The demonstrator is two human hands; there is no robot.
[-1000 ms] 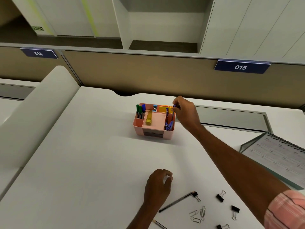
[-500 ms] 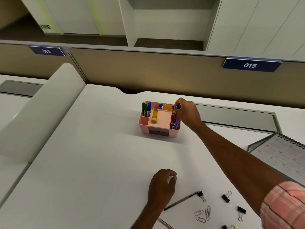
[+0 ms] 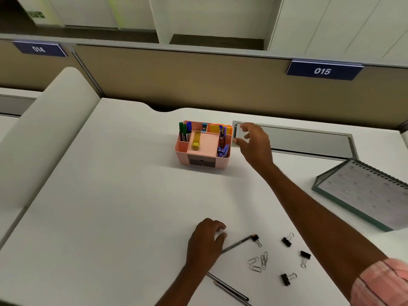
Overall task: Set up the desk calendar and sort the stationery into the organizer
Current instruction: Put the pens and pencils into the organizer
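One hand (image 3: 256, 143) now off the organizer (image 3: 221, 162)

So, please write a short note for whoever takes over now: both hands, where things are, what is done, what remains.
Right hand open beside the organizer, holding nothing.
Left hand rests loosely curled on the desk near a pen.
Done: markers and glue stick are in the organizer.
Left: that pen, front-edge pens, paper clips, binder clips.
Calendar sits at the right; check it stands.
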